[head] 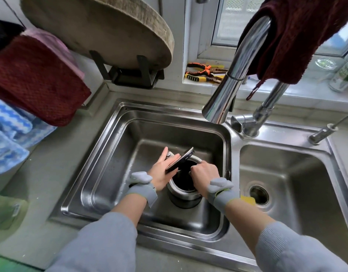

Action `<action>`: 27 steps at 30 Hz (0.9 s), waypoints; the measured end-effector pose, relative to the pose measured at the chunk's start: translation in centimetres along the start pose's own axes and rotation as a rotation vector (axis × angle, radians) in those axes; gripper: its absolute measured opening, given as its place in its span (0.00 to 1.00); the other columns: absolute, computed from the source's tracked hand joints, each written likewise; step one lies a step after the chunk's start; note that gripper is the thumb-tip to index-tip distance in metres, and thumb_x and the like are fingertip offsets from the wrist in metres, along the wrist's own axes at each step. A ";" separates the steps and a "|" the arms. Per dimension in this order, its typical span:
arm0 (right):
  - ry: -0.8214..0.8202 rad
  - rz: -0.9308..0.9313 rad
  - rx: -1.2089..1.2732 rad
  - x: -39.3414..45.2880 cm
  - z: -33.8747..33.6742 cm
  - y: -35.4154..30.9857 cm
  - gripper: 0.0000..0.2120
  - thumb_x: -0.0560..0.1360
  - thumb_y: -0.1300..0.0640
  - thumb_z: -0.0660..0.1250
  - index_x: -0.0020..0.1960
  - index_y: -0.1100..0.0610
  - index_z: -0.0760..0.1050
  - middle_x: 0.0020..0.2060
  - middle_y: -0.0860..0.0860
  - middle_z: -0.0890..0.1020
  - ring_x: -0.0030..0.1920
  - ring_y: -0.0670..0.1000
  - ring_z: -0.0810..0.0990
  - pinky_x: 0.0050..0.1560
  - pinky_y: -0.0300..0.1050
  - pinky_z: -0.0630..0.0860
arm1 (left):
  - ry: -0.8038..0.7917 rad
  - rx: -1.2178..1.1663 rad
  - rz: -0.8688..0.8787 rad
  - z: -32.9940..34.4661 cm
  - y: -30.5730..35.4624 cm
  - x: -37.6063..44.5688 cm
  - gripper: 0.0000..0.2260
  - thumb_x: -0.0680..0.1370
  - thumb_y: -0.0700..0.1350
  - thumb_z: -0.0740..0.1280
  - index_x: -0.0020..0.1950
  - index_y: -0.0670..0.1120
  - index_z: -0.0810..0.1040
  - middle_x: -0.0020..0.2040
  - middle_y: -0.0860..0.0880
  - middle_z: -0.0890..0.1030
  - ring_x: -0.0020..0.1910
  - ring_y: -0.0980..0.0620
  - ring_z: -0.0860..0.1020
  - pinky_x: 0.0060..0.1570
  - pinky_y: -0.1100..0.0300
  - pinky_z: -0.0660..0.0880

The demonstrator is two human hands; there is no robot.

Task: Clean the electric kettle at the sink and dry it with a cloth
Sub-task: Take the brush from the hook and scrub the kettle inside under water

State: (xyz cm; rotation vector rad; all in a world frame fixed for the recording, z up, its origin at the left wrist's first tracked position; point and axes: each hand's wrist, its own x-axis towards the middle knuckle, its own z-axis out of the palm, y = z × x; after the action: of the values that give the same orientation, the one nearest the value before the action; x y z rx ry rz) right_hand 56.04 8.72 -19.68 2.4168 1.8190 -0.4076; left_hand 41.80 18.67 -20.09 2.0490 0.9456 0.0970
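A steel electric kettle [184, 195] stands upright in the left basin of the double sink [110, 146]. Its dark hinged lid [182, 159] is tipped open to the left. My left hand [163, 169] grips the kettle's handle and props the lid from behind. My right hand [205, 172] is curled into a fist over the kettle's open mouth, fingers reaching inside; I cannot tell whether it holds anything. A dark red cloth [299, 36] hangs over the chrome tap [226, 91] above the sink.
A yellow sponge [247, 200] lies in the right basin beside the drain [258, 195]. Red, pink and blue cloths [35, 81] hang at the left. A round chopping board [102, 28] stands in a rack behind. Pliers [204, 72] lie on the windowsill.
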 end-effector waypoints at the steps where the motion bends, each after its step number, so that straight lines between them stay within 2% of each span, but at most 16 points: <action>1: 0.001 -0.014 0.001 -0.1 0.2 -0.5 0.10 0.75 0.60 0.58 0.48 0.59 0.78 0.48 0.56 0.82 0.54 0.58 0.77 0.42 0.46 0.69 | -0.009 0.000 0.005 0.0 -0.1 0.2 0.23 0.79 0.39 0.64 0.73 0.50 0.68 0.79 0.46 0.49 0.74 0.55 0.61 0.59 0.76 0.55; 3: -0.047 -0.070 0.009 -0.3 0.4 -1.8 0.11 0.76 0.56 0.59 0.49 0.59 0.79 0.48 0.57 0.82 0.53 0.59 0.79 0.42 0.45 0.68 | -0.024 0.000 0.009 0.2 -0.4 0.7 0.23 0.79 0.39 0.64 0.73 0.50 0.68 0.79 0.46 0.49 0.74 0.57 0.58 0.61 0.75 0.54; 5: -0.109 -0.087 0.026 -0.1 -0.1 -2.2 0.12 0.76 0.53 0.61 0.49 0.58 0.80 0.47 0.57 0.83 0.51 0.60 0.80 0.42 0.44 0.69 | -0.036 -0.006 0.009 0.1 -0.6 0.8 0.22 0.79 0.40 0.64 0.73 0.50 0.68 0.79 0.47 0.49 0.76 0.54 0.57 0.64 0.72 0.56; 7: -0.107 -0.070 0.066 0.4 -0.5 -1.3 0.11 0.75 0.52 0.62 0.47 0.56 0.81 0.46 0.55 0.83 0.50 0.60 0.80 0.43 0.45 0.71 | -0.038 0.004 0.015 0.0 -0.9 1.2 0.21 0.79 0.41 0.63 0.73 0.51 0.68 0.79 0.47 0.50 0.77 0.51 0.55 0.65 0.70 0.57; 9: -0.082 -0.085 0.108 0.7 -0.6 -0.5 0.11 0.75 0.50 0.62 0.45 0.55 0.81 0.45 0.55 0.83 0.49 0.60 0.80 0.48 0.46 0.73 | -0.022 0.021 0.010 0.0 -1.2 1.4 0.21 0.79 0.42 0.63 0.72 0.51 0.69 0.79 0.47 0.51 0.77 0.50 0.55 0.65 0.69 0.57; 12: -0.050 -0.140 0.042 1.0 -0.4 -0.6 0.11 0.76 0.53 0.61 0.46 0.56 0.81 0.46 0.56 0.83 0.52 0.59 0.78 0.54 0.47 0.69 | -0.008 0.032 0.007 0.0 -1.3 1.5 0.20 0.79 0.41 0.63 0.71 0.50 0.70 0.79 0.47 0.52 0.76 0.51 0.57 0.63 0.70 0.57; 16: 0.004 -0.125 -0.125 1.4 -1.4 0.2 0.09 0.74 0.60 0.58 0.46 0.56 0.78 0.47 0.55 0.83 0.52 0.58 0.78 0.52 0.46 0.66 | -0.037 0.050 0.026 0.0 -0.8 1.4 0.22 0.79 0.40 0.63 0.73 0.52 0.67 0.79 0.47 0.50 0.76 0.51 0.57 0.62 0.72 0.56; 19: -0.030 -0.062 -0.082 1.0 -1.5 -0.3 0.07 0.74 0.58 0.60 0.44 0.56 0.77 0.46 0.56 0.83 0.50 0.58 0.80 0.48 0.46 0.67 | -0.056 0.046 0.027 -0.1 -0.4 1.4 0.23 0.80 0.40 0.62 0.74 0.52 0.66 0.79 0.47 0.47 0.76 0.51 0.58 0.62 0.74 0.55; 22: -0.108 -0.075 0.049 0.7 -0.7 -2.2 0.09 0.74 0.57 0.61 0.43 0.56 0.79 0.46 0.57 0.84 0.50 0.60 0.79 0.47 0.44 0.65 | -0.058 0.037 0.026 -0.2 -0.2 1.5 0.22 0.80 0.40 0.62 0.74 0.52 0.66 0.79 0.48 0.47 0.76 0.51 0.58 0.59 0.76 0.54; 27: 0.003 -0.066 -0.103 0.8 -1.2 0.3 0.09 0.74 0.59 0.59 0.46 0.56 0.79 0.45 0.55 0.83 0.52 0.57 0.77 0.51 0.46 0.64 | -0.048 0.048 0.030 0.0 0.0 1.5 0.22 0.80 0.41 0.63 0.74 0.52 0.67 0.79 0.49 0.47 0.75 0.52 0.61 0.63 0.72 0.57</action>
State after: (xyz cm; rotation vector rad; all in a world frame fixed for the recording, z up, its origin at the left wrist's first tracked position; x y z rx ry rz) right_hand 56.73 9.63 -18.76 2.2967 1.8765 -0.3072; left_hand 42.86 19.60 -20.48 2.1009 0.8956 0.0412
